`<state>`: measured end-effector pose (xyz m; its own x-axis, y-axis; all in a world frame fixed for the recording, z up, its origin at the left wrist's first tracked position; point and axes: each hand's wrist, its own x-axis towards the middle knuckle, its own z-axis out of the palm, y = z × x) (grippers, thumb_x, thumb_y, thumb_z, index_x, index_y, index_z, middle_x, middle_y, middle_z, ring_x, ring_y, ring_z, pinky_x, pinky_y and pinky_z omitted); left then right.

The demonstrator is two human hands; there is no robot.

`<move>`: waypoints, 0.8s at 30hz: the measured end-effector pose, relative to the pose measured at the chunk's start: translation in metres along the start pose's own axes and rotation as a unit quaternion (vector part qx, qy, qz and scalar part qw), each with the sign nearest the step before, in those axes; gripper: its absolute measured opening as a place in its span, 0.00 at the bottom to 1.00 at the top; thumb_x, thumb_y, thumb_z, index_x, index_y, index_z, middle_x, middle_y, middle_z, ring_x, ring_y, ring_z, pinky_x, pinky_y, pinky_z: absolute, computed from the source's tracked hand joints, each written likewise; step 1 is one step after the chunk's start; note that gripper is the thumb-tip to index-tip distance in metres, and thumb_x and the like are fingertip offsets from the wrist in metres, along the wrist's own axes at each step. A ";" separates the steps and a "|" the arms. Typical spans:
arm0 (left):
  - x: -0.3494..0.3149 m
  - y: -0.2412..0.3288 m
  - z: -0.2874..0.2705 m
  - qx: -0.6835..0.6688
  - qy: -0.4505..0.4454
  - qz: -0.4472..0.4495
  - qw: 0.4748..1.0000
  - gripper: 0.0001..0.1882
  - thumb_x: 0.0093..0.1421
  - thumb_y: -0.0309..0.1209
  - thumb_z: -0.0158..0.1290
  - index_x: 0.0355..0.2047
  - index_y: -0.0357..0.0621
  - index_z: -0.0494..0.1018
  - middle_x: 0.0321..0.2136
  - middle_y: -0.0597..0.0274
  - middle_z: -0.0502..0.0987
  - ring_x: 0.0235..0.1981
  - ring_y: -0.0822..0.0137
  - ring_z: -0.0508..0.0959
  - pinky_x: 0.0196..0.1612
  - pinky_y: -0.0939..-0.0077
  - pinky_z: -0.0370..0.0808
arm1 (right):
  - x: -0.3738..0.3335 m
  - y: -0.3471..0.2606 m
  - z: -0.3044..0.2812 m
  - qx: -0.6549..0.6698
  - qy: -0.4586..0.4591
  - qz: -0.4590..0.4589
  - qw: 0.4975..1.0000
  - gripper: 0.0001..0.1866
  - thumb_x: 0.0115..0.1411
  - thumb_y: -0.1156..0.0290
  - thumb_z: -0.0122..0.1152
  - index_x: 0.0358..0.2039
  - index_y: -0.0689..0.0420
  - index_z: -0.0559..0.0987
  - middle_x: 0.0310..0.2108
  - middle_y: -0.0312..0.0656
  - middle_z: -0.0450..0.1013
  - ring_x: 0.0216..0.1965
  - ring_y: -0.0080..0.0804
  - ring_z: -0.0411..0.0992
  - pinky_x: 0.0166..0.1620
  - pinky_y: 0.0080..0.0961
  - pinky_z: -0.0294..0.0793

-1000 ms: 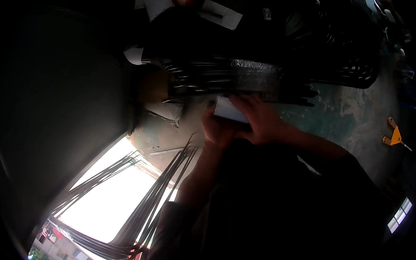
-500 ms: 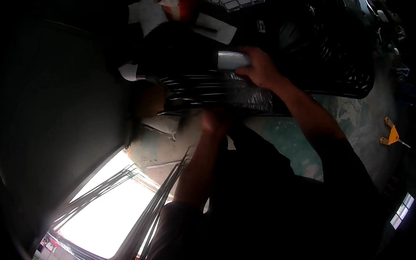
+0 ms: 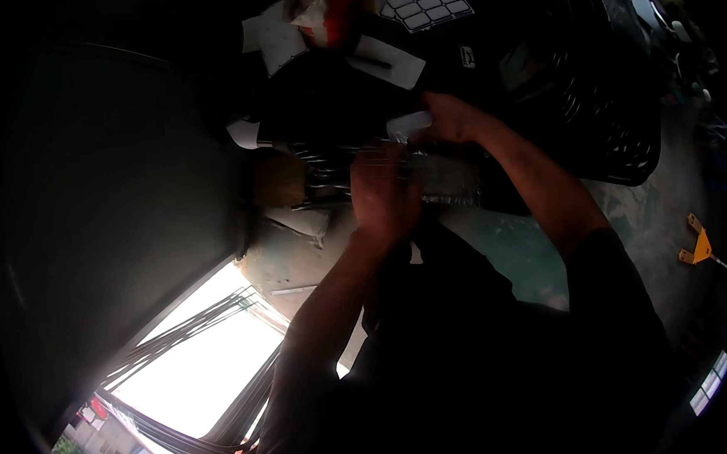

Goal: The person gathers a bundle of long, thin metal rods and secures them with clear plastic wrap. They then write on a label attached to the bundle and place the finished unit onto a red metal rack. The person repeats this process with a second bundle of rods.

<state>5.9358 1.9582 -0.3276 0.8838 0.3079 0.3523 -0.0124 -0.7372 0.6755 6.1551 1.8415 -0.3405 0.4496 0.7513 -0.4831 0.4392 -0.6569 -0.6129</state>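
A bundle of thin black rods or tubes (image 3: 320, 176) lies crosswise before me, its right part covered with clear, shiny plastic film (image 3: 452, 180). My right hand (image 3: 455, 121) is closed around a roll of clear film (image 3: 408, 124) at the far side of the bundle. Film stretches from the roll toward my left hand (image 3: 382, 188), which lies over the front and top of the bundle, near the roll. Motion blur smears the left fingers, so their grip is unclear. Deep shadow hides much of the bundle's underside.
White label sheets (image 3: 427, 7), a white card (image 3: 387, 62) and a red-and-white bag (image 3: 321, 17) lie beyond the bundle. A dark basket-like stack (image 3: 607, 120) stands right. Bent metal rods (image 3: 219, 448) stand at lower left, by a bright opening. A yellow tool (image 3: 698, 244) lies far right.
My left hand has come up from below the bundle onto its front and top, close to the roll. The right hand stays on the roll, which has turned slightly. The view has shifted slightly.
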 end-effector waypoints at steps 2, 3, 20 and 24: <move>0.026 -0.006 0.004 0.062 -0.070 0.019 0.995 0.23 0.56 0.33 0.68 0.52 0.47 0.76 0.47 0.55 0.79 0.48 0.48 0.78 0.53 0.54 0.77 | 0.005 0.003 0.002 -0.014 0.014 -0.021 1.000 0.37 0.49 0.50 0.82 0.48 0.69 0.82 0.49 0.62 0.81 0.53 0.55 0.81 0.55 0.42 0.80; 0.027 -0.004 0.005 0.069 -0.090 0.000 0.994 0.23 0.56 0.34 0.68 0.51 0.47 0.76 0.47 0.56 0.79 0.48 0.48 0.78 0.54 0.54 0.77 | 0.009 0.006 0.008 -0.029 0.033 -0.030 0.999 0.36 0.48 0.50 0.82 0.47 0.69 0.83 0.48 0.62 0.81 0.52 0.55 0.81 0.54 0.43 0.81; 0.036 0.009 0.009 0.206 -0.292 -0.076 0.931 0.25 0.70 0.49 0.49 0.51 0.39 0.78 0.50 0.48 0.79 0.58 0.51 0.75 0.72 0.49 0.61 | 0.072 -0.017 -0.086 0.164 0.498 0.097 0.846 0.47 0.48 0.40 0.82 0.56 0.67 0.80 0.49 0.59 0.83 0.53 0.49 0.82 0.55 0.39 0.80; 0.044 0.011 0.015 0.222 -0.320 -0.086 0.917 0.25 0.70 0.50 0.48 0.52 0.41 0.78 0.51 0.48 0.79 0.59 0.52 0.75 0.73 0.49 0.60 | 0.121 -0.007 -0.014 0.042 0.401 -0.142 0.904 0.36 0.50 0.46 0.81 0.50 0.61 0.84 0.47 0.54 0.82 0.51 0.55 0.80 0.56 0.46 0.79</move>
<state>5.9813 1.9546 -0.3144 0.9499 0.1311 -0.2838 0.2192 -0.9265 0.3058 6.2177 1.9366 -0.3858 0.7622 0.5788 0.2898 0.5804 -0.4128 -0.7020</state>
